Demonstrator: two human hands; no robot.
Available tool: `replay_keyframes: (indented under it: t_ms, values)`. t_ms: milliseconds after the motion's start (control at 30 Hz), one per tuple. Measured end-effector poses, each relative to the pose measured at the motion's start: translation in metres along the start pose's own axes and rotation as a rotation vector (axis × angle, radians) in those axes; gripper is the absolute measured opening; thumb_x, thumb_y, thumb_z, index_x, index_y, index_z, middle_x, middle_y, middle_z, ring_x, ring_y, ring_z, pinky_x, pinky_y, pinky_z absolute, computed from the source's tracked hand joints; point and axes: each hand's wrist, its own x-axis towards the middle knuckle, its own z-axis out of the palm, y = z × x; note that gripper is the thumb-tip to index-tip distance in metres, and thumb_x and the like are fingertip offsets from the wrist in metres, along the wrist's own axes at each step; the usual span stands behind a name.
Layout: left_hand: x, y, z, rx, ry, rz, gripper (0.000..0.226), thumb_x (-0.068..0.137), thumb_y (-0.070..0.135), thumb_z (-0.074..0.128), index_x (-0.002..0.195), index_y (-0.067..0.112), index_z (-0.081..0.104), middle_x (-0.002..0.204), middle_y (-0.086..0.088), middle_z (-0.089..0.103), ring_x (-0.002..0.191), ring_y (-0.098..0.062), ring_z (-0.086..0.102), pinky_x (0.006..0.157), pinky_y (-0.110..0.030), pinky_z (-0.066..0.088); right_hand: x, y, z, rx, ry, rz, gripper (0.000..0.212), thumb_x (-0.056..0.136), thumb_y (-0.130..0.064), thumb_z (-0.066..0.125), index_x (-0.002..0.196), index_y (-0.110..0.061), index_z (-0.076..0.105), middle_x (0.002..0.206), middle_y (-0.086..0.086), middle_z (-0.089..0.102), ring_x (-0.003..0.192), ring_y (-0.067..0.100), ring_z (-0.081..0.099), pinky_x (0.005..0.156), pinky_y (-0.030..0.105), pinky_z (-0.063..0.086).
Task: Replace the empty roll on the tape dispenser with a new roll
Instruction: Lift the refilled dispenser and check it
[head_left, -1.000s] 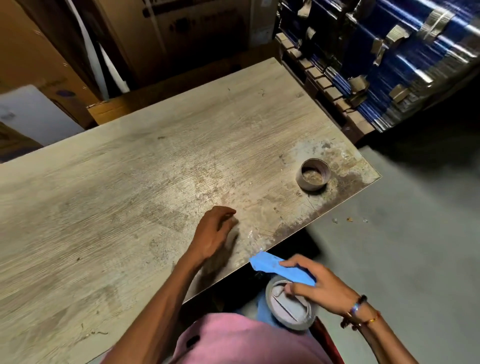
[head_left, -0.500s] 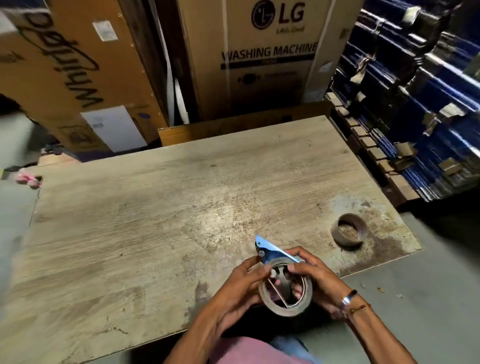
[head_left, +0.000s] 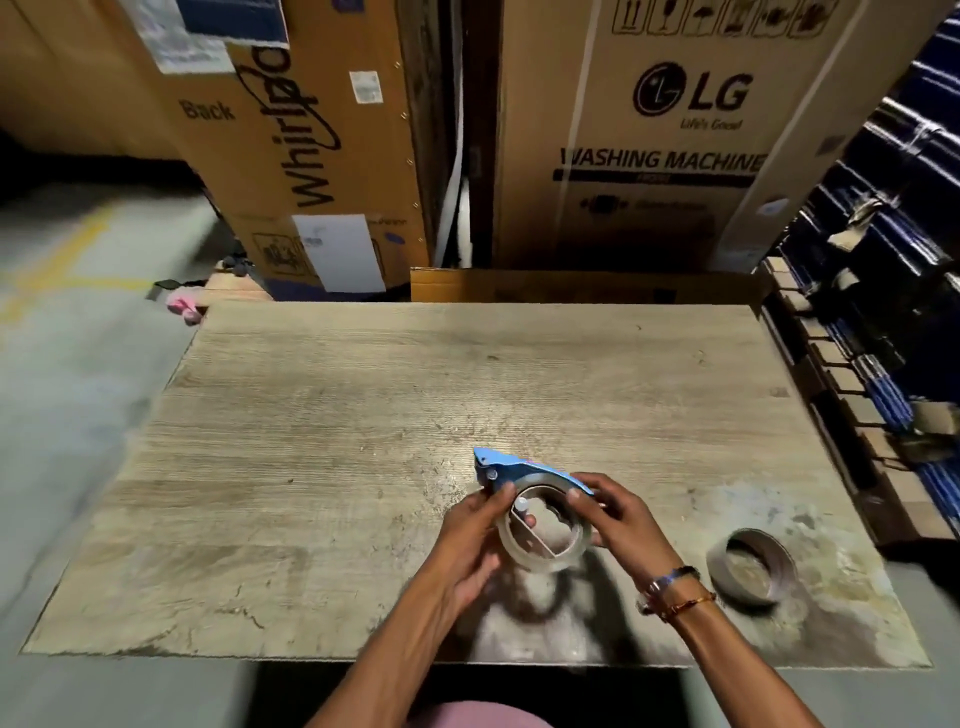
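Both hands, left hand (head_left: 470, 535) and right hand (head_left: 618, 519), grip a blue tape dispenser (head_left: 511, 470) carrying a clear roll (head_left: 545, 558) above a worn wooden counter (head_left: 337, 441). The empty roll (head_left: 751, 569) lies at its right end, near the front edge. Appliance cartons (head_left: 675, 130) stand behind.

Location type: warehouse or appliance stockroom. Evidence: beyond the fingers (head_left: 498, 501), two tall cardboard cartons stand on a bare concrete floor (head_left: 67, 374), a Whirlpool carton (head_left: 311, 156) and an LG washing machine carton (head_left: 675, 145). To the right of the fingers, blue-wrapped stock (head_left: 893, 291) is stacked. The worn wooden table (head_left: 337, 441) serves as a packing surface
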Motion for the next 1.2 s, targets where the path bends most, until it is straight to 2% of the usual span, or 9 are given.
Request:
replay_keyframes:
  t_ms: [200,367,500,567,667,767,900,1100,1200]
  values:
    - [0.018,0.006,0.007,-0.012,0.111,0.074,0.021,0.088,0.015,0.071,0.106,0.005,0.068,0.089,-0.011,0.075,0.074,-0.022,0.07,0.069,-0.033,0.057,0.032,0.016,-0.004,-0.052,0.051,-0.039,0.022,0.094,-0.014,0.068,0.1,-0.033,0.078,0.098,-0.007,0.079,0.096,0.017,0.072,0.088,0.045,0.059]
    - [0.034,0.006,0.019,-0.032,0.178,0.094,0.014,0.091,0.008,0.067,0.099,-0.003,0.068,0.077,-0.01,0.076,0.061,-0.015,0.073,0.054,-0.023,0.056,0.053,0.023,-0.008,-0.082,0.088,-0.034,0.023,0.091,-0.016,0.072,0.092,-0.037,0.08,0.099,-0.01,0.08,0.099,0.018,0.073,0.091,0.042,0.057]
    - [0.051,0.007,0.028,-0.018,0.221,0.083,0.019,0.092,0.008,0.065,0.1,-0.01,0.068,0.074,-0.013,0.077,0.06,-0.018,0.073,0.056,-0.025,0.058,0.067,0.027,-0.01,-0.127,0.125,-0.007,0.025,0.089,-0.016,0.073,0.083,-0.039,0.078,0.091,-0.014,0.079,0.093,0.014,0.073,0.094,0.045,0.057]
    - [0.059,0.008,0.03,0.024,0.257,0.073,0.021,0.09,0.012,0.069,0.1,-0.006,0.07,0.078,-0.013,0.077,0.062,-0.019,0.073,0.057,-0.025,0.057,0.073,0.029,-0.012,-0.121,0.134,0.009,0.01,0.084,-0.032,0.075,0.085,-0.041,0.079,0.093,-0.01,0.08,0.095,0.017,0.074,0.094,0.049,0.057]
    - [0.068,0.009,0.03,0.118,0.324,0.061,0.015,0.087,0.02,0.073,0.087,0.005,0.069,0.076,-0.008,0.077,0.056,-0.014,0.07,0.048,-0.018,0.051,0.086,0.035,-0.017,-0.14,0.124,0.029,0.025,0.068,-0.057,0.069,0.089,-0.046,0.078,0.093,-0.005,0.08,0.093,0.021,0.075,0.088,0.054,0.059]
    - [0.076,0.011,0.03,0.17,0.349,0.061,0.017,0.088,0.02,0.072,0.093,0.004,0.069,0.08,-0.009,0.074,0.051,-0.01,0.069,0.044,-0.015,0.049,0.094,0.035,-0.017,-0.194,0.133,0.019,0.011,0.081,-0.042,0.072,0.09,-0.042,0.077,0.095,-0.003,0.079,0.092,0.02,0.074,0.085,0.053,0.06]
    - [0.083,0.01,0.03,0.191,0.348,0.049,0.012,0.091,0.018,0.07,0.093,0.007,0.07,0.072,-0.003,0.074,0.048,-0.005,0.068,0.043,-0.014,0.047,0.099,0.036,-0.013,-0.246,0.153,0.015,0.014,0.09,-0.027,0.07,0.103,-0.027,0.077,0.099,-0.003,0.077,0.096,0.021,0.071,0.091,0.046,0.057]
    - [0.094,0.005,0.017,0.224,0.361,0.066,0.012,0.088,0.016,0.073,0.08,0.014,0.065,0.085,-0.008,0.076,0.069,-0.016,0.07,0.057,-0.021,0.053,0.1,0.04,-0.009,-0.296,0.203,-0.012,0.02,0.095,-0.018,0.065,0.112,-0.015,0.076,0.096,-0.005,0.071,0.099,0.019,0.066,0.084,0.027,0.047]
    - [0.096,0.002,0.016,0.207,0.344,0.078,0.012,0.086,0.011,0.074,0.078,0.012,0.066,0.08,-0.008,0.076,0.068,-0.017,0.07,0.06,-0.024,0.056,0.102,0.042,-0.009,-0.344,0.227,-0.046,0.021,0.096,-0.013,0.064,0.112,-0.01,0.077,0.084,-0.014,0.062,0.095,0.023,0.064,0.085,0.032,0.048]
